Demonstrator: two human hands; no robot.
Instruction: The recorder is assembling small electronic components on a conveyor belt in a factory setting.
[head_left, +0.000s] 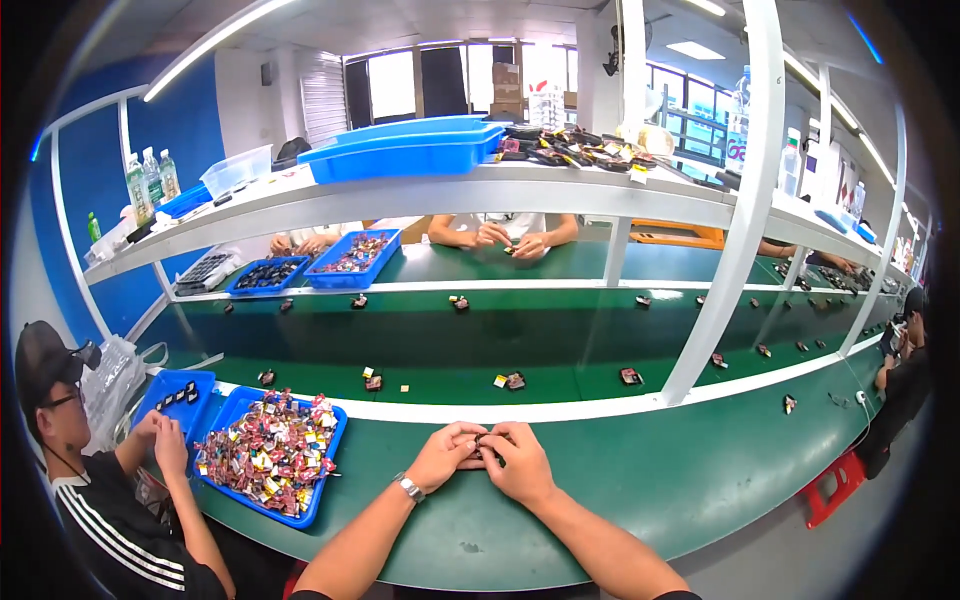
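My left hand (443, 462) and my right hand (522, 466) meet over the green bench top (450, 540), just in front of the white rail. Fingers of both hands are pinched around a small dark piece (479, 441), mostly hidden by the fingertips, so its kind cannot be made out. A watch with a metal band (409, 488) is on my left wrist. To the left of my hands stands a blue tray (300, 521), heaped with small red, black, yellow and white parts (268, 450).
Beyond the white rail (480, 411), a green conveyor belt (560, 345) carries scattered small parts (515, 381). A person (75, 470) works at my left by a smaller blue tray (205, 384). White posts (715, 270) hold a shelf (450, 192) above. Another person's hands (512, 240) work opposite.
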